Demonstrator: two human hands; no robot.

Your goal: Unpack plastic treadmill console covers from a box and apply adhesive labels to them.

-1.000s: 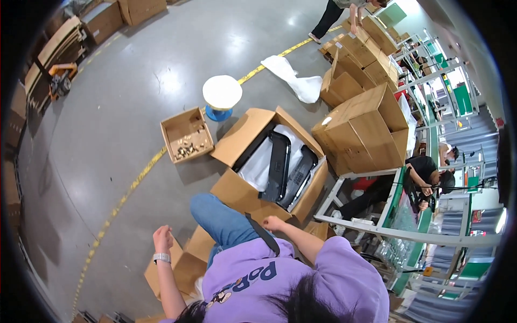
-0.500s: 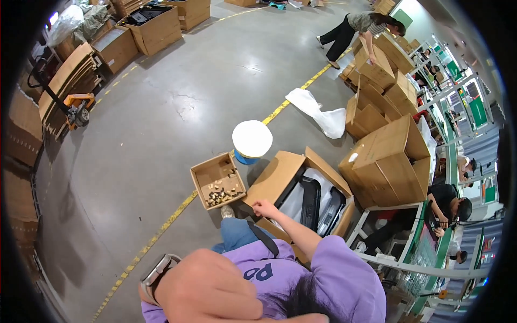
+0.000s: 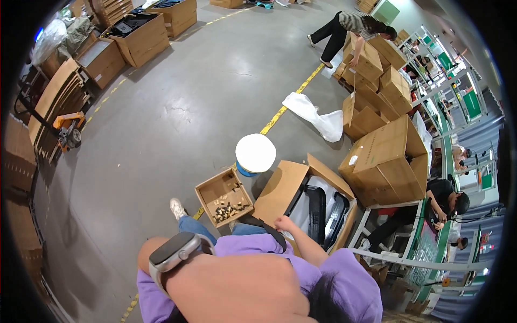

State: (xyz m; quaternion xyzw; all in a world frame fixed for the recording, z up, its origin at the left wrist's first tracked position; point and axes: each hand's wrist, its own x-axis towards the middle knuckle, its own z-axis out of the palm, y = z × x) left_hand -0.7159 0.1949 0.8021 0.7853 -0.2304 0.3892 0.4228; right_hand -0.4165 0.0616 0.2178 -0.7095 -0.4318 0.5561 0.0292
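My left hand [image 3: 237,285], with a smartwatch [image 3: 180,257] on its wrist, fills the near foreground in front of my purple shirt; its fingers are cut off or hidden. My right hand [image 3: 283,222] is curled closed beside the near left side of an open carton [image 3: 280,185]. Whether anything is inside that fist cannot be seen. Long black plastic parts [image 3: 315,212] with white wrapping lie in the carton. Left of it, a shallow cardboard box [image 3: 214,189] on the floor contains many small black and tan pieces [image 3: 229,211].
Behind the shallow box stands a blue bucket with a white round top [image 3: 256,153]. White sheeting [image 3: 318,118] lies across the yellow floor line. Large cartons [image 3: 385,161] and workbenches line the right, where other people work. An orange pallet jack [image 3: 69,131] stands far left.
My left hand and its watch have shifted up and right in view. My right hand has moved slightly right and down. A shoe now shows at the left of the shallow box.
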